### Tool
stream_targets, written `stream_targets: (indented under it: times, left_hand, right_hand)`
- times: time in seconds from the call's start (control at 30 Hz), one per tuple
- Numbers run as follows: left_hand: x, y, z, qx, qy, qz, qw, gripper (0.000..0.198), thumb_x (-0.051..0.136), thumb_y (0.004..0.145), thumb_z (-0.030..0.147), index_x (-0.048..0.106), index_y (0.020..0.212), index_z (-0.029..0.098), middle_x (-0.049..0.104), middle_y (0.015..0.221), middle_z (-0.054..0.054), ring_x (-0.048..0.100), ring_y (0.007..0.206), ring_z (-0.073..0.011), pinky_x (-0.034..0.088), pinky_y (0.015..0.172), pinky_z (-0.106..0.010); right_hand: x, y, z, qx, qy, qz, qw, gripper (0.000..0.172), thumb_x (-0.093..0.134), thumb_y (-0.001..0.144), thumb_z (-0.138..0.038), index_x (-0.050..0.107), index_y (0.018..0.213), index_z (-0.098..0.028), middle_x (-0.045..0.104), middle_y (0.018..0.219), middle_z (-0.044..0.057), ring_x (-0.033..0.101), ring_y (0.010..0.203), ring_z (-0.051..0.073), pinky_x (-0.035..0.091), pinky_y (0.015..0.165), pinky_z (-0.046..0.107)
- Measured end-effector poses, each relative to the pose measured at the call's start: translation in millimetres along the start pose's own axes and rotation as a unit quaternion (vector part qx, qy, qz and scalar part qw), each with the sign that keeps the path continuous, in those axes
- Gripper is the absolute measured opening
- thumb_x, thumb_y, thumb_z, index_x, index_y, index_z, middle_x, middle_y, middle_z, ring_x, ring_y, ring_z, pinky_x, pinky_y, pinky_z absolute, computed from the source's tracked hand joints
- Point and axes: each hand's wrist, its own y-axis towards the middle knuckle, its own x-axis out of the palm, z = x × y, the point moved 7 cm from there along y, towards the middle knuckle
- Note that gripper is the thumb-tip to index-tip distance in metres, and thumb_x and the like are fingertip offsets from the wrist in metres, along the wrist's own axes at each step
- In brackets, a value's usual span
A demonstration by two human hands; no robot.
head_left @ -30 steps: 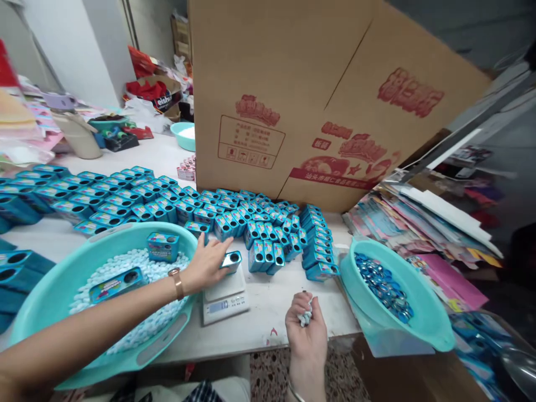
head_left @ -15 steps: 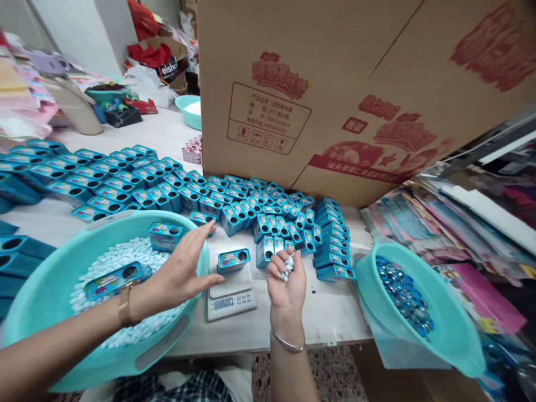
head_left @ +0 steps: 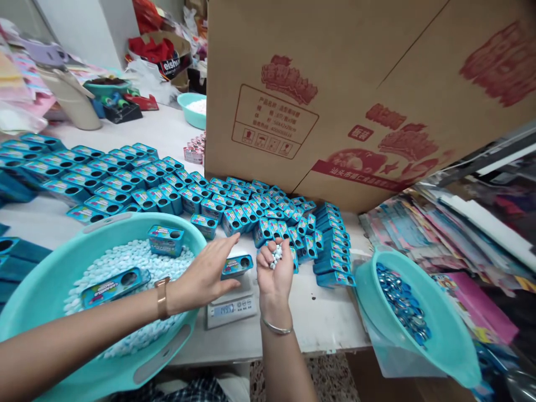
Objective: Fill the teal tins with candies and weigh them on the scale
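Note:
My left hand [head_left: 205, 276], fingers stretched out and thumb apart, is at the left side of a blue candy box [head_left: 238, 264]. Whether it touches the box, I cannot tell. The box has a round dark hole in its top and stands on a small white digital scale [head_left: 231, 312] with a lit display. Palm up, my right hand [head_left: 274, 285] is curled around several small white candies [head_left: 277, 254], just right of the scale. A turquoise basin [head_left: 104, 223] full of white candies [head_left: 121, 259] stands under my left forearm, with two blue boxes lying on the candies.
Rows of blue boxes [head_left: 113, 181] cover the table's middle and left. Behind them stands a large cardboard carton [head_left: 335, 100]. A turquoise tub [head_left: 452, 329] with shiny blue pieces is at the right edge, beside stacked printed sheets [head_left: 402, 223].
My left hand has moved right, up to the box on the scale. The right hand has shifted a little left, still around the candies. The scale's displayed number has changed.

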Motion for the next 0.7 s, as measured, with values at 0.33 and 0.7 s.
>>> stream_targets:
  times: [0.33, 0.7]
  left_hand:
    - [37.2, 15, -19, -0.060, -0.043, 0.032, 0.997, 0.047, 0.069, 0.069, 0.030, 0.056, 0.114, 0.022, 0.064, 0.110, -0.006, 0.058, 0.102, -0.0239, 0.044, 0.091, -0.038]
    - [38.1, 19, -17, -0.066, -0.011, 0.024, 0.997, 0.035, 0.065, 0.072, 0.028, 0.061, 0.106, 0.023, 0.067, 0.103, -0.003, 0.060, 0.096, -0.0225, 0.043, 0.089, -0.037]
  right_hand:
    - [5, 2, 14, -0.119, -0.117, 0.028, 0.986, 0.025, 0.051, 0.082, -0.046, 0.050, 0.079, -0.021, 0.041, 0.057, -0.009, 0.041, 0.048, 0.006, 0.038, 0.052, 0.022]
    - [4, 6, 15, -0.095, -0.069, 0.024, 0.993, 0.024, 0.054, 0.081, -0.044, 0.049, 0.078, -0.021, 0.037, 0.052, -0.010, 0.031, 0.041, 0.004, 0.022, 0.037, 0.016]
